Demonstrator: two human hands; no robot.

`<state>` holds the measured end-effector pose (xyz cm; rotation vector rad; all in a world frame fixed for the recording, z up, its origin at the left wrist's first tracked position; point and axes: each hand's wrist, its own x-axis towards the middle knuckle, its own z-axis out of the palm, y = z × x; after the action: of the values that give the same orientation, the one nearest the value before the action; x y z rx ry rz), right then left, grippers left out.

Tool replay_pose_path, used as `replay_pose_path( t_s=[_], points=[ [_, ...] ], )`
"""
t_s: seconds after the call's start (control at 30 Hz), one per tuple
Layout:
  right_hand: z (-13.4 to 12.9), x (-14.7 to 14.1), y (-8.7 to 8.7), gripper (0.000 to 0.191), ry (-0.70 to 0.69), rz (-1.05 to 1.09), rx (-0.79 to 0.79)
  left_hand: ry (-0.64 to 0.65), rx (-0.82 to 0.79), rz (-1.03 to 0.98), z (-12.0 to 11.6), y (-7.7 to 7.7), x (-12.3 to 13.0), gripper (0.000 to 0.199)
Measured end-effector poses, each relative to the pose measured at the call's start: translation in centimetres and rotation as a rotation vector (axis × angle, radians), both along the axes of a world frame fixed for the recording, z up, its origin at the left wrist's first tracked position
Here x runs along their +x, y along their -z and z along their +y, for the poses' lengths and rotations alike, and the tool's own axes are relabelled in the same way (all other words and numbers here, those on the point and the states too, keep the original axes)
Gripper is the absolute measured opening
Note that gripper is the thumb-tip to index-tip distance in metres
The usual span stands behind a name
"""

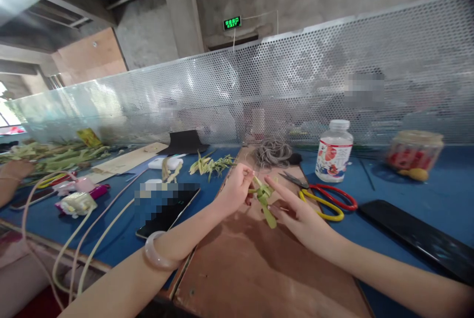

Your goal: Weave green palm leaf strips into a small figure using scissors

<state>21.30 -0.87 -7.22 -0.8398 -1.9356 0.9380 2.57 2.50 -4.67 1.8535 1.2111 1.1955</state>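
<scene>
A small green folded-leaf piece (263, 193) is held between both hands above the brown board (237, 263). My left hand (239, 185) pinches its upper left end with thumb and fingers closed. At its right side, my right hand (292, 205) has the index finger on the top of the piece, with the other fingers curled near its lower part. One wide, rounded leaf end hangs down between the hands. Scissors with red and yellow handles (328, 202) lie just right of my right hand. Behind the hands rests a coil of grey cord (272, 153).
On the right are a bottle (334, 152), a jar (414, 152) and a black case (418, 234). A phone (170, 212), pale cables (105, 214) and leaf strips (211, 165) lie left. Another person's hand (17, 172) is at far left. A perforated screen (207, 96) stands behind.
</scene>
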Motion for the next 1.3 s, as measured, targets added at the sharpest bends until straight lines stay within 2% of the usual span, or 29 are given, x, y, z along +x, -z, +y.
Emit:
replay_pose_path(
  t_s=[0.17, 0.37, 0.53, 0.63, 0.7, 0.83, 1.0, 1.3],
  points=[
    [-0.1, -0.1, -0.2, 0.069, -0.044, -0.018, -0.056, 0.026, -0.036, -0.068, -0.2, 0.0, 0.5, 0.023],
    [-0.1, -0.3, 0.3, 0.068, -0.154, 0.137, -0.131, 0.076, -0.012, -0.105, -0.9, 0.1, 0.9, 0.023],
    [0.0, -0.4, 1.1, 0.069, -0.150, 0.169, -0.103, 0.096, -0.247, -0.252, -1.1, -0.2, 1.3, 0.033],
    [0.1, -0.4, 1.3, 0.073, -0.138, 0.138, -0.080, 0.237, -0.415, -0.213, -1.4, -0.5, 1.6, 0.049],
    [0.1, -0.3, 1.3, 0.074, -0.117, 0.114, -0.046, 0.295, -0.451, -0.169, -1.6, -0.6, 1.7, 0.055],
    [0.1, -0.3, 1.4, 0.073, -0.081, 0.051, -0.017, 0.237, -0.335, -0.032, -1.8, -0.4, 1.6, 0.053],
    [-0.1, -0.4, 1.3, 0.073, -0.062, 0.071, -0.046, 0.059, -0.137, 0.152, -2.1, -0.3, 1.4, 0.043],
    [-0.3, -0.4, 0.8, 0.069, 0.028, 0.094, -0.021, -0.102, -0.013, 0.152, -2.5, -1.0, 1.7, 0.038]
  ],
)
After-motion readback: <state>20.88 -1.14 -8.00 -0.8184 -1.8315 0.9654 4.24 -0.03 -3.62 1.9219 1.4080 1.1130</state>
